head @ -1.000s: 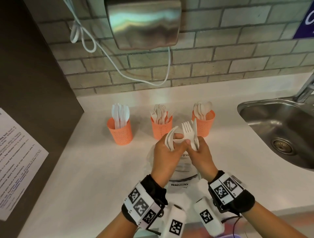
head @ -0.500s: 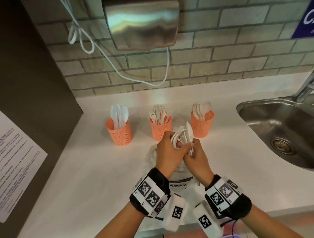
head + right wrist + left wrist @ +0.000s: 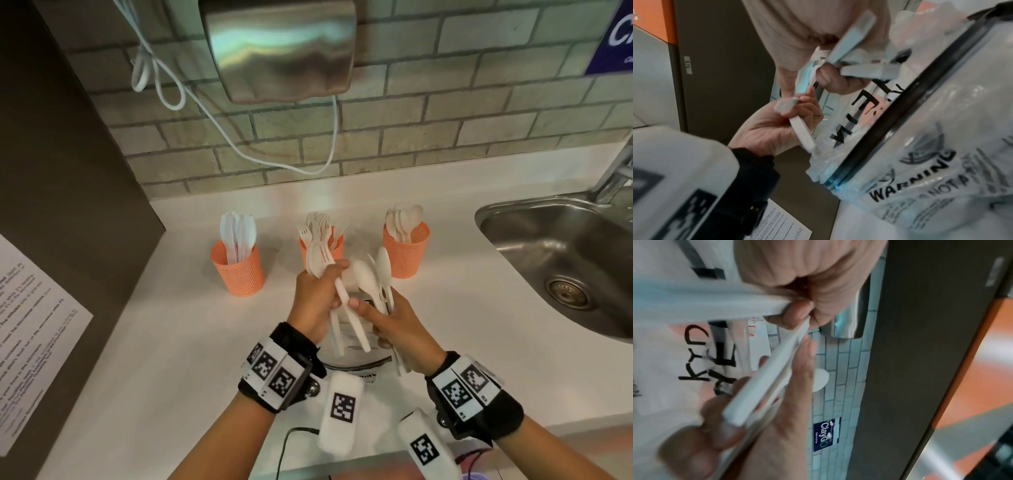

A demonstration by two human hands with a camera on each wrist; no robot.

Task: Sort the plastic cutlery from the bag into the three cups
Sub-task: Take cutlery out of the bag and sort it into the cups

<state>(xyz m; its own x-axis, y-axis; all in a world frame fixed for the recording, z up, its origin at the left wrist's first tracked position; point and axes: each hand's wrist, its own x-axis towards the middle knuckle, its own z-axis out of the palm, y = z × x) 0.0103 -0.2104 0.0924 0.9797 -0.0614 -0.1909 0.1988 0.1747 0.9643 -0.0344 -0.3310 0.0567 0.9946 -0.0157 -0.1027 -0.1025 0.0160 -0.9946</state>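
Three orange mesh cups stand in a row on the white counter: the knife cup (image 3: 238, 274), the fork cup (image 3: 337, 248) and the spoon cup (image 3: 407, 255). In front of the fork cup, my left hand (image 3: 317, 296) grips a bunch of white cutlery (image 3: 315, 258) by the handles, heads up. My right hand (image 3: 394, 320) grips a second bunch with spoon heads (image 3: 368, 277), its index finger stretched toward the left bunch's handles. The clear printed bag (image 3: 356, 363) (image 3: 920, 162) lies under both hands. The wrist views show fingers (image 3: 797, 313) (image 3: 830, 79) curled round white handles.
A steel sink (image 3: 561, 260) with a tap lies at the right. A metal hand dryer (image 3: 281, 48) and its white cord (image 3: 212, 113) hang on the brick wall behind the cups. A dark panel with a printed sheet (image 3: 30, 335) stands to the left.
The single bundle that both hands held together has been split. Each hand now holds its own bunch; the left has drawn away toward the fork cup.
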